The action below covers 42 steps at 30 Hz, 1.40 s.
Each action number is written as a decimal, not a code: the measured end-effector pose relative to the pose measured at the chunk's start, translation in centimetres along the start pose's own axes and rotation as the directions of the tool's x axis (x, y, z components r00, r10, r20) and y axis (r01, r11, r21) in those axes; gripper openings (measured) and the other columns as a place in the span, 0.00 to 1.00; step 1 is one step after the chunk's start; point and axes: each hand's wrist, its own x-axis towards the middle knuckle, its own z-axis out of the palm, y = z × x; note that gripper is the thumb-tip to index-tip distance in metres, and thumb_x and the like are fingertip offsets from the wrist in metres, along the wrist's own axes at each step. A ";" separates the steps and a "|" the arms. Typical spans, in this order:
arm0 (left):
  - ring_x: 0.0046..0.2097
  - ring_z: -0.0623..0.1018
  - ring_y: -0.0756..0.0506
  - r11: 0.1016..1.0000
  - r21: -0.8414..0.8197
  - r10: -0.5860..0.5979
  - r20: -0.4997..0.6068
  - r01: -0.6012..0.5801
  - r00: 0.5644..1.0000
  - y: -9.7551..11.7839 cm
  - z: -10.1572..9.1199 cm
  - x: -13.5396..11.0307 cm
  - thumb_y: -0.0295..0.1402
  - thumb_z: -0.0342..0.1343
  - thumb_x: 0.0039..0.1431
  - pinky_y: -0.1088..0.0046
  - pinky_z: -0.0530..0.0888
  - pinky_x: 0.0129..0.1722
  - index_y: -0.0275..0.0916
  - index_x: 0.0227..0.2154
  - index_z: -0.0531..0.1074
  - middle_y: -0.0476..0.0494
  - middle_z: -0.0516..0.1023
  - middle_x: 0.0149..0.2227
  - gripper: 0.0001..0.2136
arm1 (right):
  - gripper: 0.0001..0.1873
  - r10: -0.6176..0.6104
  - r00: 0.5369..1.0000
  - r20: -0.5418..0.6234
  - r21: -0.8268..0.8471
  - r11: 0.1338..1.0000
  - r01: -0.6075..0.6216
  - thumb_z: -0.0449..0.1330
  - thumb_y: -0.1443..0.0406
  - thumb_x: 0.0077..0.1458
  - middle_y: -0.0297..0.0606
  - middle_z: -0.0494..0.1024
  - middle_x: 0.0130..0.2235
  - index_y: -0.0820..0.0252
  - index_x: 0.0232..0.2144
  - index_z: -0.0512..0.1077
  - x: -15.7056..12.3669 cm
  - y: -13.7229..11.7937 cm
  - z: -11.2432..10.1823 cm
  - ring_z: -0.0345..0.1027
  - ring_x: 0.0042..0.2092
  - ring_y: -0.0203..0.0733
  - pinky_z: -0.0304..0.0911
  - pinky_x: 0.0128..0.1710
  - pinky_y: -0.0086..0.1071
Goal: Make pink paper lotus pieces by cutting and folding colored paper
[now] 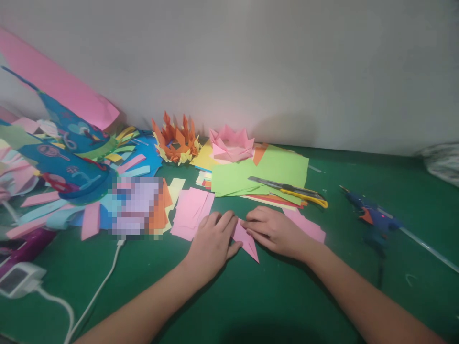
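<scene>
A small folded pink paper piece [247, 242] lies on the green table [272, 296], its point toward me. My left hand [212, 243] rests flat on its left part, fingers stretched out and pressing down. My right hand [274, 230] presses its upper right edge with the fingers laid together. A stack of pink paper squares [190, 211] lies just left of my left hand. More pink squares [308, 226] lie behind my right wrist.
Green sheets [261, 174] carry a yellow utility knife [292, 190]. A pink paper crown [231, 143] and an orange one [176, 138] stand by the wall. A blue glue gun [373, 217] lies right. Coloured scraps [71, 162] and a white cable [103, 282] lie left.
</scene>
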 end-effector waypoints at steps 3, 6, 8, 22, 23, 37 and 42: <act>0.46 0.67 0.39 0.999 -0.044 0.008 -0.027 -0.009 1.000 -0.1 0.2 -0.1 0.41 0.53 0.59 0.60 0.68 0.43 0.37 0.49 0.64 0.41 0.69 0.51 0.19 | 0.15 -0.007 1.000 -0.001 0.000 1.000 0.007 0.47 0.67 0.63 0.43 0.74 0.36 0.61 0.40 0.74 0.0 0.0 -0.1 0.65 0.38 0.41 0.64 0.38 0.36; 0.48 0.67 0.41 0.993 -0.104 0.044 -0.044 -0.049 0.998 -0.2 0.3 -0.1 0.39 0.52 0.60 0.62 0.67 0.45 0.39 0.49 0.64 0.41 0.69 0.51 0.17 | 0.14 -0.009 1.000 -0.008 -0.001 1.000 0.009 0.48 0.67 0.63 0.43 0.74 0.36 0.61 0.40 0.74 0.0 0.0 0.0 0.65 0.38 0.41 0.64 0.38 0.36; 0.48 0.68 0.41 0.991 -0.113 0.067 -0.038 -0.071 0.997 -0.2 0.3 -0.1 0.39 0.52 0.60 0.62 0.67 0.45 0.39 0.49 0.64 0.41 0.70 0.50 0.16 | 0.14 -0.013 1.000 -0.011 -0.009 1.000 0.012 0.49 0.67 0.63 0.43 0.73 0.37 0.61 0.40 0.74 0.0 0.0 0.0 0.65 0.38 0.41 0.63 0.38 0.36; 0.48 0.67 0.39 0.999 -0.029 0.036 0.004 -0.036 0.999 -0.1 -0.3 0.0 0.41 0.52 0.60 0.60 0.64 0.44 0.39 0.50 0.64 0.42 0.70 0.50 0.18 | 0.16 0.082 0.989 -0.123 -0.002 0.997 -0.083 0.49 0.67 0.61 0.41 0.72 0.28 0.62 0.27 0.73 -0.3 0.3 0.3 0.62 0.32 0.40 0.59 0.32 0.35; 0.48 0.67 0.39 0.999 -0.038 0.035 0.004 -0.035 0.999 -0.1 -0.3 0.0 0.41 0.52 0.60 0.60 0.64 0.45 0.39 0.50 0.64 0.43 0.70 0.50 0.18 | 0.16 0.100 0.984 -0.146 -0.002 0.995 -0.102 0.48 0.67 0.60 0.40 0.71 0.26 0.62 0.25 0.72 -0.3 0.2 0.2 0.61 0.31 0.40 0.59 0.31 0.34; 0.48 0.67 0.39 0.978 -0.210 -0.020 -0.044 0.010 0.999 -0.1 0.2 -0.1 0.36 0.55 0.57 0.60 0.66 0.47 0.36 0.44 0.65 0.40 0.69 0.47 0.14 | 0.04 0.358 0.923 -0.144 0.121 0.932 -0.342 0.58 0.64 0.56 0.39 0.72 0.34 0.59 0.32 0.69 0.4 -0.9 1.5 0.64 0.38 0.43 0.60 0.38 0.37; 0.47 0.67 0.39 0.976 -0.219 -0.010 -0.039 0.001 0.999 -0.3 0.3 -0.1 0.37 0.54 0.58 0.59 0.66 0.46 0.38 0.44 0.64 0.41 0.69 0.47 0.14 | 0.01 0.439 0.888 -0.138 0.147 0.896 -0.420 0.57 0.67 0.54 0.38 0.71 0.33 0.59 0.30 0.68 0.7 -1.4 1.7 0.63 0.37 0.43 0.59 0.35 0.35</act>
